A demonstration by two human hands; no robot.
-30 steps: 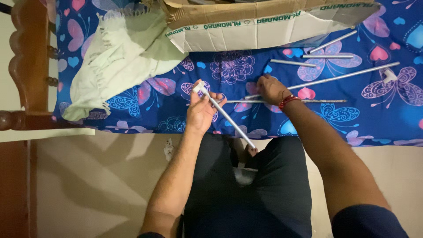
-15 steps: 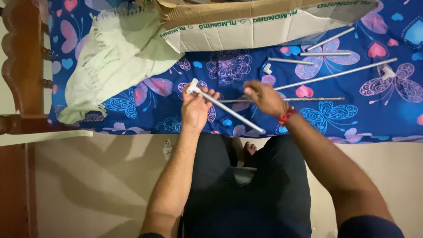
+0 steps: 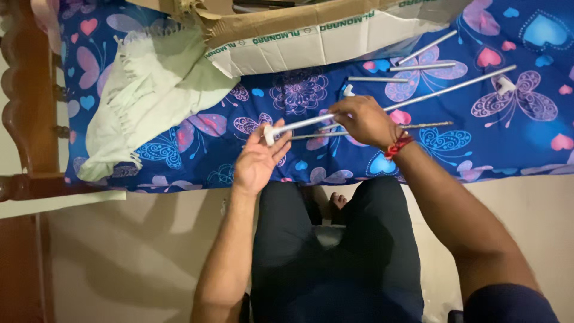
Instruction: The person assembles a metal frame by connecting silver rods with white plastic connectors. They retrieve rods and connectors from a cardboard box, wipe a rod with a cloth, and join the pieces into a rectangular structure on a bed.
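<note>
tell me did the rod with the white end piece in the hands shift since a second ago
Yes. The rod lay slanting down toward the bed's near edge; now it sits nearly level, higher, toward the cardboard box, left hand and right hand holding it.

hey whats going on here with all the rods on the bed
A person stands at a bed with a blue butterfly-print sheet and holds a thin white rod over it. The left hand cups the end with the white plastic connector; the right hand pinches the rod further along. More metal rods lie loose on the sheet beside an opened cardboard box and a pale green cloth.
</note>
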